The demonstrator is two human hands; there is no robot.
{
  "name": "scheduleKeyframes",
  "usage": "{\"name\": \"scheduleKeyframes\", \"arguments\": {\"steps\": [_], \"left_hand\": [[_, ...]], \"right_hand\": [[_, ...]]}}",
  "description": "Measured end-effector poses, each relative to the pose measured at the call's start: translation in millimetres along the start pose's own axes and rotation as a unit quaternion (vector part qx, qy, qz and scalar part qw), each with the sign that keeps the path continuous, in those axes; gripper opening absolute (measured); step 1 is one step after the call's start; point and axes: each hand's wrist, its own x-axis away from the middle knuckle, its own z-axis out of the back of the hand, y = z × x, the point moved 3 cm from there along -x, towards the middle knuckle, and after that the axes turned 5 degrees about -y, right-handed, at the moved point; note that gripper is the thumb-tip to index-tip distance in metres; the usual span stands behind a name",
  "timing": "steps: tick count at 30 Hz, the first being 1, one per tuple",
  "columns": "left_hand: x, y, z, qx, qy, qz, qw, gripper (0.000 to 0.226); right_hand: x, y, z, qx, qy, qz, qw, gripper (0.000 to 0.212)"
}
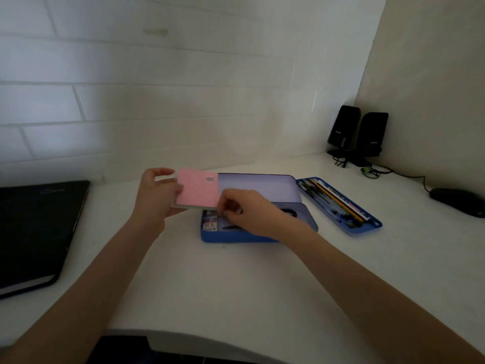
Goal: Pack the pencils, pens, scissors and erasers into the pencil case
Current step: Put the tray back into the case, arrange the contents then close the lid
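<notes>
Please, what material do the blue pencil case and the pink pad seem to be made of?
The pencil case looks like thin painted metal, possibly hard plastic: rigid lid, rounded corners, smooth matte blue outside, pale inside. The pink pad, held in the left hand, looks like stacked paper: matte pink face, pale layered edge.

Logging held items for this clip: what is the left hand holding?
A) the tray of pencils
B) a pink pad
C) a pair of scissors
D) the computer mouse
B: the left hand grips a pink pad above the open pencil case; the tray of pencils lies apart on the desk.
</notes>
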Motion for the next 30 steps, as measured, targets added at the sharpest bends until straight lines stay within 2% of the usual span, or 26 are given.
{"name": "scheduleKeyframes", "arguments": {"steps": [5,9,14,21,23,25,28,30], "left_hand": [[1,-12,11,0.013,0.036,0.030,0.999,0.030],[-1,-15,11,0.037,0.044,0.037,0.998,0.024],[0,-21,8,0.027,0.027,0.054,0.998,0.022],[-2,-21,7,0.043,0.023,0.076,0.996,0.020],[-1,-21,5,0.043,0.019,0.076,0.996,0.019],[0,-21,4,0.039,0.017,0.075,0.996,0.019],[2,-21,2,0.039,0.007,0.077,0.996,0.019],[3,-21,0,0.040,-0.001,0.081,0.996,0.018]], "right_hand": [[-5,5,-14,-0.016,0.048,-0.043,0.998,0.020],[-6,2,-12,0.052,0.028,-0.054,0.997,0.033],[-8,-3,-16,0.200,0.043,-0.059,0.977,0.025],[-3,-2,-8,0.279,0.051,-0.073,0.956,0.024],[3,1,7,0.233,0.094,-0.077,0.965,0.022],[13,14,36,0.110,0.122,-0.114,0.980,0.016],[40,41,74,-0.048,0.112,-0.150,0.981,0.011],[53,57,85,-0.057,0.099,-0.170,0.979,0.012]]}}
